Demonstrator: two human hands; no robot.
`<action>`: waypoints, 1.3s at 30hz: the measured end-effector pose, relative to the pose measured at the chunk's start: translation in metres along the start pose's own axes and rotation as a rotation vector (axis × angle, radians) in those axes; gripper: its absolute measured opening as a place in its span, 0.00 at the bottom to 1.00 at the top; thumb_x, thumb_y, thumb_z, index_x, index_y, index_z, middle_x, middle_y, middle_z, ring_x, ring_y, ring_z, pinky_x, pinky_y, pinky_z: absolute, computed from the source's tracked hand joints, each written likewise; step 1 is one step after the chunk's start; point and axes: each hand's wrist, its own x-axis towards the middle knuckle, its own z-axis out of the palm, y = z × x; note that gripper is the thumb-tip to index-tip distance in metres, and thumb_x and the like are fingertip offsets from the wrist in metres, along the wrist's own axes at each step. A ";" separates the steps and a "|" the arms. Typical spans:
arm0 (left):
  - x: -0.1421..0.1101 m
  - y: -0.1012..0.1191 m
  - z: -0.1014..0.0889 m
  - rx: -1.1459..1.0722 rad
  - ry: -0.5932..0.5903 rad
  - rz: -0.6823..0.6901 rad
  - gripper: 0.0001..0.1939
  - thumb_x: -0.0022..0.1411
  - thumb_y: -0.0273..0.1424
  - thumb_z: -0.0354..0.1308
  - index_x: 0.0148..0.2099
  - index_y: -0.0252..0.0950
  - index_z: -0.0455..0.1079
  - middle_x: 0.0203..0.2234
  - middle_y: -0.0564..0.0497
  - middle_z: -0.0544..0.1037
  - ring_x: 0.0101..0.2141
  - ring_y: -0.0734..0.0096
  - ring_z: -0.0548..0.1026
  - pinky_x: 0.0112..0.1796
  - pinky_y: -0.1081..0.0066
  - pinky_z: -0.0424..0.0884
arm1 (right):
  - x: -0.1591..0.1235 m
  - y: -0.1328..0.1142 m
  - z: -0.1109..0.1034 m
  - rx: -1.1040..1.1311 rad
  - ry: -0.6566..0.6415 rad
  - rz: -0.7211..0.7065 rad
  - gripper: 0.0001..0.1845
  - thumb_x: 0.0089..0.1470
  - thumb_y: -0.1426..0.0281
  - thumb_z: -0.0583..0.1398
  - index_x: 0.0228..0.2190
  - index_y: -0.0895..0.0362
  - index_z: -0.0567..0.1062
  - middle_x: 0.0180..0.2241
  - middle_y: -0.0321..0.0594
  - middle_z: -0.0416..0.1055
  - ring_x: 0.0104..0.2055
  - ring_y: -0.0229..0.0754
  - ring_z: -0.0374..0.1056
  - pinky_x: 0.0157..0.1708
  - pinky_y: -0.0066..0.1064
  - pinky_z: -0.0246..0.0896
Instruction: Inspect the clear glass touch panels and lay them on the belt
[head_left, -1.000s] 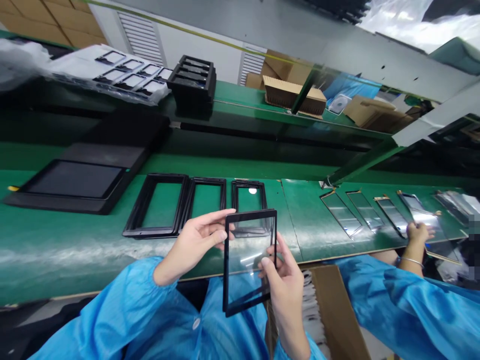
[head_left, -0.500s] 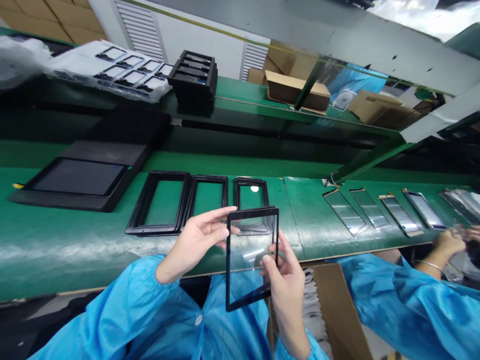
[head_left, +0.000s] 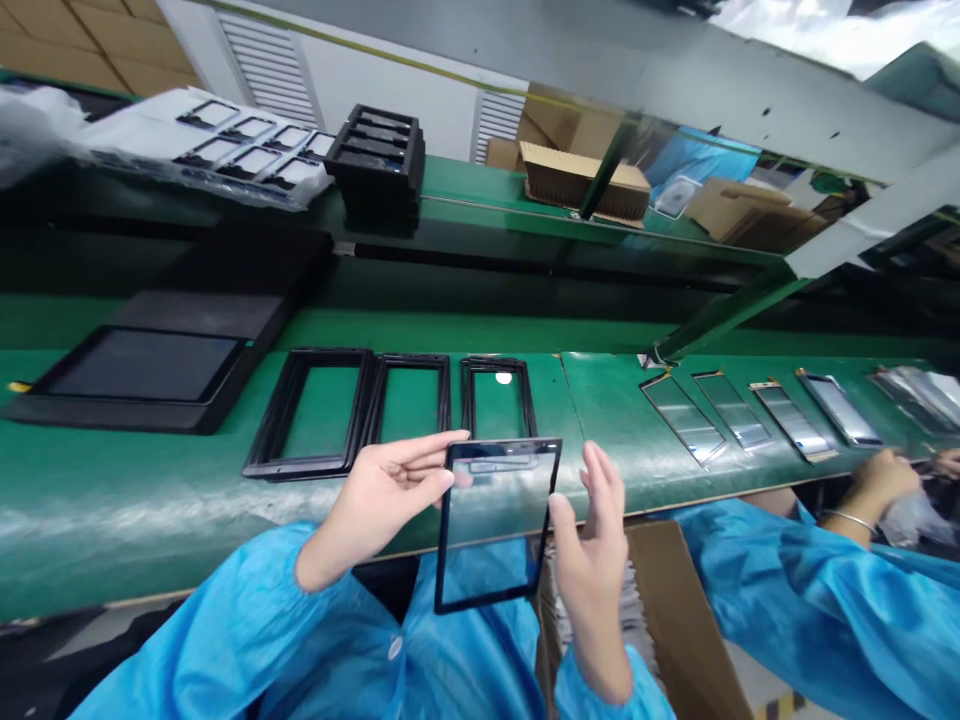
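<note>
A clear glass touch panel with a black border (head_left: 495, 520) is held tilted over the front edge of the bench. My left hand (head_left: 386, 495) pinches its upper left edge between thumb and fingers. On the other side, my right hand (head_left: 596, 530) has its fingers apart beside the panel's right edge, the thumb close to it; whether the thumb touches cannot be told. Behind the panel lie stacks of black rectangular frames: a right stack (head_left: 499, 385), a middle stack (head_left: 411, 395) and a left stack (head_left: 311, 412).
At left a tablet-like dark screen (head_left: 142, 363) rests on a black foam block (head_left: 217, 300). Several glass screens (head_left: 682, 418) lie on the green bench (head_left: 607, 400) at right, near a co-worker's hand (head_left: 885, 478). Black trays (head_left: 379, 150) are stacked on the shelf. A cardboard box (head_left: 679, 610) stands below.
My right hand has let go of the panel and moved right, its fingers spreading. My left hand still holds the panel, which has tilted somewhat. The view has shifted slightly.
</note>
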 end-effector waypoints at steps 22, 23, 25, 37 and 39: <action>-0.005 0.018 0.002 0.638 -0.320 0.277 0.30 0.61 0.35 0.70 0.65 0.53 0.77 0.54 0.49 0.84 0.52 0.50 0.83 0.52 0.63 0.79 | 0.023 -0.031 0.019 0.446 -0.424 0.313 0.23 0.52 0.59 0.74 0.47 0.56 0.83 0.27 0.38 0.85 0.26 0.46 0.82 0.32 0.34 0.80; -0.004 0.019 0.004 0.624 -0.365 0.235 0.30 0.62 0.34 0.69 0.66 0.52 0.76 0.47 0.50 0.87 0.44 0.54 0.86 0.48 0.65 0.81 | 0.025 -0.029 0.019 0.468 -0.479 0.338 0.25 0.52 0.58 0.74 0.49 0.55 0.82 0.29 0.39 0.85 0.28 0.46 0.83 0.34 0.34 0.80; -0.005 0.020 0.004 0.493 -0.371 0.116 0.25 0.67 0.35 0.64 0.66 0.47 0.75 0.39 0.49 0.88 0.32 0.60 0.85 0.37 0.69 0.81 | 0.032 -0.022 0.011 0.450 -0.530 0.366 0.25 0.56 0.53 0.71 0.50 0.56 0.82 0.36 0.44 0.87 0.36 0.48 0.84 0.41 0.38 0.80; -0.012 -0.005 -0.007 0.025 0.058 -0.019 0.31 0.64 0.47 0.69 0.60 0.37 0.65 0.42 0.37 0.87 0.26 0.63 0.83 0.21 0.72 0.75 | 0.026 0.005 -0.020 0.361 -0.161 0.437 0.29 0.55 0.42 0.68 0.26 0.57 0.83 0.22 0.46 0.82 0.23 0.50 0.80 0.26 0.36 0.78; -0.012 -0.006 -0.007 0.020 0.053 -0.013 0.31 0.64 0.46 0.69 0.60 0.37 0.65 0.42 0.38 0.87 0.25 0.63 0.83 0.20 0.71 0.76 | 0.025 -0.004 -0.018 0.318 -0.151 0.392 0.28 0.57 0.44 0.68 0.24 0.57 0.82 0.22 0.45 0.82 0.23 0.49 0.80 0.25 0.34 0.77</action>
